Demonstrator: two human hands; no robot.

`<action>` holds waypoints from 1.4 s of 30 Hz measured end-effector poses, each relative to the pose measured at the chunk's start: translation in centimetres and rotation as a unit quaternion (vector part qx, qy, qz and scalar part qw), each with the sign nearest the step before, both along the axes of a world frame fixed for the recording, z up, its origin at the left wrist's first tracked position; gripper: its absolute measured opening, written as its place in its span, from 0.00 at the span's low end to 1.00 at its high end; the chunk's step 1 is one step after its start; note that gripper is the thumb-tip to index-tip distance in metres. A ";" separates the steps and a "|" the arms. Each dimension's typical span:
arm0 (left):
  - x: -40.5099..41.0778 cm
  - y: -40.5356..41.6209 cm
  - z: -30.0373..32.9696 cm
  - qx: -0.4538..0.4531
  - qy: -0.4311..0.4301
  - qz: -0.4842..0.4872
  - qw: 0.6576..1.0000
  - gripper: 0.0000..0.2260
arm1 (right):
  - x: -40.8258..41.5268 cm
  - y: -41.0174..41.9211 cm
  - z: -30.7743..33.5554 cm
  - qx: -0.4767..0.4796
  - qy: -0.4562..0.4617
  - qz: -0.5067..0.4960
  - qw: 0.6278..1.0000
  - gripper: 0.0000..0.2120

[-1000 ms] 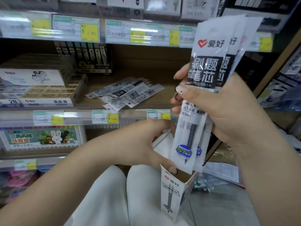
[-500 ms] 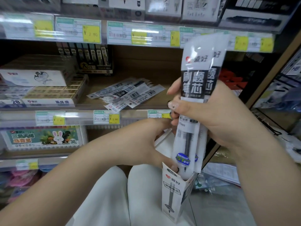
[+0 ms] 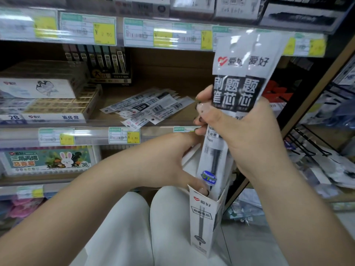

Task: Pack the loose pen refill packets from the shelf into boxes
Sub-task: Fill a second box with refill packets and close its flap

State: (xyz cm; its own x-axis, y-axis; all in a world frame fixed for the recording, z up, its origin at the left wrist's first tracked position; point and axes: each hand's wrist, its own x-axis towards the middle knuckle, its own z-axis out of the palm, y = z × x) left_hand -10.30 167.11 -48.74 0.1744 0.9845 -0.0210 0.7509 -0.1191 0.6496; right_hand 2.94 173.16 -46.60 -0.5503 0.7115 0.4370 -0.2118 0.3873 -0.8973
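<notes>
Head view: we read 爱好 with a red heart on the packets [image 3: 239,81], and 刷题笔芯 in white on their black band. Our right hand [image 3: 244,139] grips the bunch at its middle, fingers curled round it. The same 爱好 logo marks the box [image 3: 203,221], upright below that hand; our left hand [image 3: 169,160] holds its open top, thumb inside the rim. The packets' lower ends are now inside the box, deeper than half a second ago. Left of the box, up on the shelf [image 3: 99,122], more packets [image 3: 148,110] lie loose above a ¥2.80 tag [image 3: 124,135].
</notes>
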 end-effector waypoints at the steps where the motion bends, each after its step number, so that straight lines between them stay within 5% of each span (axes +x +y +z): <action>1: -0.2 0.0 -0.1 -0.001 -0.008 0.001 1.000 0.23 | 0.0 -0.1 -0.1 0.011 -0.018 0.012 1.000 0.07; 8: -1.2 -0.1 -1.1 0.017 -0.047 0.004 0.999 0.32 | 0.9 0.4 -1.8 0.033 -0.171 0.015 0.985 0.11; 13: -1.8 0.1 -1.5 0.009 -0.011 0.025 1.000 0.34 | 1.5 0.3 -3.5 0.045 -0.285 0.017 0.957 0.23; 17: -1.7 0.3 -1.4 0.009 -0.010 0.019 1.000 0.32 | 1.8 0.4 -3.3 0.016 -0.247 0.044 0.968 0.27; 30: -1.7 0.3 -0.5 0.010 -0.017 0.034 0.999 0.25 | 1.4 0.8 -1.9 0.085 -0.218 0.028 0.972 0.13; 37: -2.9 0.4 -0.9 -0.030 -0.122 0.016 0.992 0.27 | 0.9 1.7 -3.0 -0.048 -0.302 0.057 0.950 0.07; 42: -3.1 -0.2 -1.9 0.028 -0.236 0.086 0.968 0.22 | 0.8 1.2 -3.0 -0.013 -0.296 0.005 0.955 0.11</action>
